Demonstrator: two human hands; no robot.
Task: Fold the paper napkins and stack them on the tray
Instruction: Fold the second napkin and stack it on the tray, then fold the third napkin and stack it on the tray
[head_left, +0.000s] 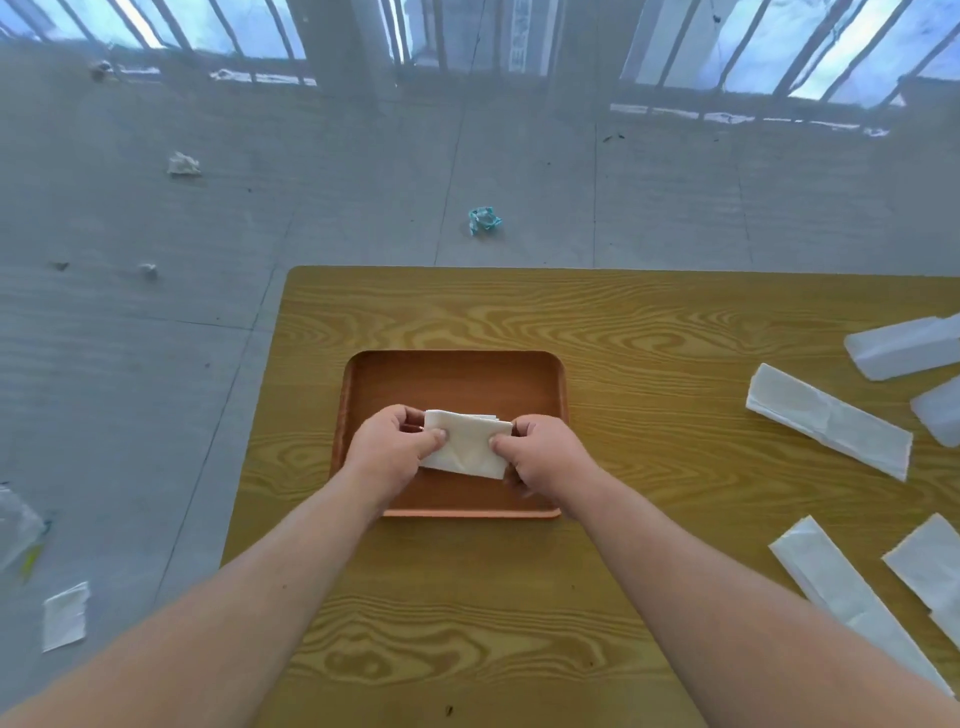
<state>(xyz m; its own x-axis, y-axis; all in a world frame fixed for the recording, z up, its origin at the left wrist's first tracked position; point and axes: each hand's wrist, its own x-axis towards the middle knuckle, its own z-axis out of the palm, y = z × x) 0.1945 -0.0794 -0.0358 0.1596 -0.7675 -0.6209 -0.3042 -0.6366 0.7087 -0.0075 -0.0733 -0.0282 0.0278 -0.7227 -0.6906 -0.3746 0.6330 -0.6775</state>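
A folded white paper napkin (467, 444) is held over the brown wooden tray (452, 379), which lies on the wooden table (623, 332). My left hand (392, 449) pinches the napkin's left edge with thumb on top. My right hand (543, 457) pinches its right edge the same way. The napkin is a small thick rectangle with layered edges showing at its top right. Whether it touches the tray floor I cannot tell. The rest of the tray floor that I can see is bare.
Several long unfolded white napkins (828, 421) lie on the table's right side, some cut by the frame edge. Crumpled paper scraps (183, 164), a teal wad (484, 219) and a flat white sheet (65, 616) lie on the grey floor. The table's left edge runs near the tray.
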